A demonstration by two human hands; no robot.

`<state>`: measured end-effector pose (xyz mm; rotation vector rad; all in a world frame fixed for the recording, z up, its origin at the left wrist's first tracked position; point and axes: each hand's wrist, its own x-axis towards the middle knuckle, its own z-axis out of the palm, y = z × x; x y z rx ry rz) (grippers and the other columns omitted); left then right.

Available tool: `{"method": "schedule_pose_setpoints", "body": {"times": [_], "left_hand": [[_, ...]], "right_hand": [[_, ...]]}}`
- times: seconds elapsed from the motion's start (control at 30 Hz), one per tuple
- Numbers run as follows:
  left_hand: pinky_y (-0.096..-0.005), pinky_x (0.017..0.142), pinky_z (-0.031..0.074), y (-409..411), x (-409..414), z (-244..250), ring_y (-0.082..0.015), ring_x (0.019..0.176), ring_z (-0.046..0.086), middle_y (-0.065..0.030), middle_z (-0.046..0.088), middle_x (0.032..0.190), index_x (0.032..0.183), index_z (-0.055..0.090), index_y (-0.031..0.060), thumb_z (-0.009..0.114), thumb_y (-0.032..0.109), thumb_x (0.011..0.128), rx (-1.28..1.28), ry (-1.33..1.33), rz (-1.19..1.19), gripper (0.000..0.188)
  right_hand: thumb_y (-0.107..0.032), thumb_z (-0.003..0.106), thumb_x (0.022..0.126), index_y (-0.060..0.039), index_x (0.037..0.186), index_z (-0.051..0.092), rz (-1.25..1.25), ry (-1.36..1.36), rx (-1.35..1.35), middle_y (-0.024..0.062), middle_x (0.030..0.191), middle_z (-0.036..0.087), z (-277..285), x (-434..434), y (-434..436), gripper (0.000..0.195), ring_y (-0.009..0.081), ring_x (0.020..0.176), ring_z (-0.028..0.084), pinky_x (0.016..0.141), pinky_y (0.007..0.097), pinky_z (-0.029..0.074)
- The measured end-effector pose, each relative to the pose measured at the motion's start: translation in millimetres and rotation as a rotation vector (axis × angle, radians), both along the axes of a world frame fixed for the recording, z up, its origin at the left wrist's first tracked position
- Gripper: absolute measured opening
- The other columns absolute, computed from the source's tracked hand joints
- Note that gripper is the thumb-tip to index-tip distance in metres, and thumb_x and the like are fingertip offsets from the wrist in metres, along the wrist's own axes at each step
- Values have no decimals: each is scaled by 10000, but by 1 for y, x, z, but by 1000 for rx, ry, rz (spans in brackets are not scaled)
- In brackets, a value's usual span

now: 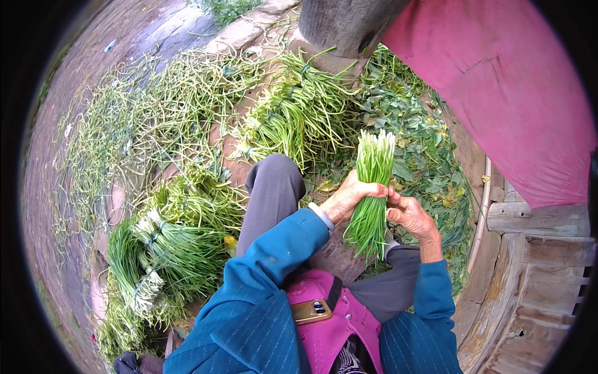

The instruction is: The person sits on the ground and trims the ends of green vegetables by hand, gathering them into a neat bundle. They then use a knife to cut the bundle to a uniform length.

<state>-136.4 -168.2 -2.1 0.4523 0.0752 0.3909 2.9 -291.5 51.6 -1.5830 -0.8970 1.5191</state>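
Observation:
My left hand (352,196) is wrapped around the middle of a bunch of thin green stalks (376,163), which look like garlic chives. The pale cut ends point up and the green tips hang down. My right hand (411,217) is at the right side of the bunch with its fingers bent near my left fingertips; whether it pinches a stalk or tie is too small to tell. Tied bundles of similar greens with white ends (180,243) lie at the lower left. Beyond my knee are tied bundles of long light-green stems (299,110).
Loose stems (187,93) are strewn across the ground at the upper left. Cut leaves (411,131) cover the ground at the right. A wooden post on a stone base (345,28), a pink cloth (504,93) and wooden planks (546,280) stand nearby. A phone (312,312) rests at my waist.

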Motion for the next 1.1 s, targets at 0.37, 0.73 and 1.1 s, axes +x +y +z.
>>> {"method": "schedule_pose_setpoints", "body": {"times": [0.37,0.73,1.1], "left_hand": [[-358,736,522,-5,3,-3,-248,801,620,-138,588,826,1125,469,-41,597,29,692,-6,-52,-147,457],[-359,730,539,-9,1,-5,-250,795,627,-135,594,898,1177,446,13,587,-9,708,-84,-59,-228,490],[-252,703,457,-12,12,-11,-107,795,552,-29,606,882,1055,552,16,638,-8,615,354,297,182,449]], "right_hand": [[-488,666,760,43,1313,363,-208,-284,365,173,1212,498,21,-13,29,825,145,767,557,672,264,482],[-485,611,813,10,1158,491,-155,-254,152,-20,781,511,11,-6,29,615,44,565,422,472,206,394],[-61,715,721,-36,1055,603,-374,-1255,761,95,1035,563,34,-35,19,353,231,948,562,804,330,459]]}}
